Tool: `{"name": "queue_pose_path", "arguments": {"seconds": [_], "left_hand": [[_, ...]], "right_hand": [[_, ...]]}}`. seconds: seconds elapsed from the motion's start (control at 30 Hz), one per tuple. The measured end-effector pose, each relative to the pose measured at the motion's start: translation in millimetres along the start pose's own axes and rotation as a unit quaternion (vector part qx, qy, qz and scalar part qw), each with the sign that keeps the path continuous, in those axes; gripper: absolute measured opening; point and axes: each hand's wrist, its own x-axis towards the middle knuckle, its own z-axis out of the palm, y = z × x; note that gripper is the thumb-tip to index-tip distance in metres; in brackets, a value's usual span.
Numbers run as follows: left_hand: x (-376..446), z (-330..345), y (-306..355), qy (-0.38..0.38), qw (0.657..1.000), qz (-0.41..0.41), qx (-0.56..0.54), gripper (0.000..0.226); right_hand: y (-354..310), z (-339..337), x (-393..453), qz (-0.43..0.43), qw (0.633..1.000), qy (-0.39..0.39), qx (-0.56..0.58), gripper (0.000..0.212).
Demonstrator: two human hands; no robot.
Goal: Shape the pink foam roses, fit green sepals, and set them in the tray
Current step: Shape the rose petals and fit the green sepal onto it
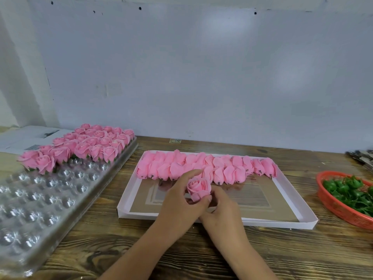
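Pale blue-grey wall behind a dark, wood-grain counter (201, 249); head view looks forward and down.

Centre: shallow white cardboard box lid (282, 220) lying flat on the counter. Along its far side, two overlapping rows of unshaped pink foam buds (201, 168), lying on their sides, dark stubs toward the viewer. Near half of the lid bare, brownish inner face showing.

Both hands meet over the lid's near-centre. Left hand (179, 201) has its fingers curled around the lower part of one pink foam rose (198, 188), index finger stretched up past the bloom's left side. Right hand (222, 207) comes in from below right, fingers bent at the rose's base; fingertips pinch the underside, though the exact contact is partly hidden by the left hand. So both grips are closed on the same rose. Rose held upright-ish, bloom tilted toward the camera, petals opened, raised above the lid and just in front of the bud rows. Cannot tell whether a sepal is fitted under it.

Left: clear plastic blister tray (40, 209) with round cells, running from near-left to far. Far end filled with finished roses (84, 148), green sepal tips showing beneath; near cells hold nothing.

Right edge: red plastic basket (333, 205) holding green sepals (349, 190), well apart from the hands.

Far left, behind the tray: printed paper sheets (24, 138).
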Motion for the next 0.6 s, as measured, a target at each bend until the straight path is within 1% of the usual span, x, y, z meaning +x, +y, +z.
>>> {"name": "queue_pose_path", "arguments": {"seconds": [0.1,0.2,0.33,0.5,0.6], "left_hand": [[2.0,-1.3,-4.0,0.010,1.000,-0.006,0.002,0.064],[6.0,-7.8,-3.1,0.034,0.999,-0.010,0.006,0.065],[20.3,-35.9,2.2,0.075,0.997,-0.017,0.010,0.068],[42.5,-99.3,0.1,0.158,0.986,-0.043,0.021,0.064],[53.5,-146.6,-12.2,0.233,0.968,-0.061,0.074,0.064]], "right_hand": [[0.3,1.5,0.4,-0.007,1.000,-0.011,0.001,0.046],[-0.3,2.3,-0.3,-0.014,1.000,0.000,0.001,0.055],[2.0,0.3,1.7,-0.014,1.000,0.025,-0.009,0.056],[3.9,-0.4,1.3,-0.025,0.998,0.049,0.007,0.055],[4.4,-0.6,1.8,-0.027,0.998,0.055,0.016,0.052]]}}
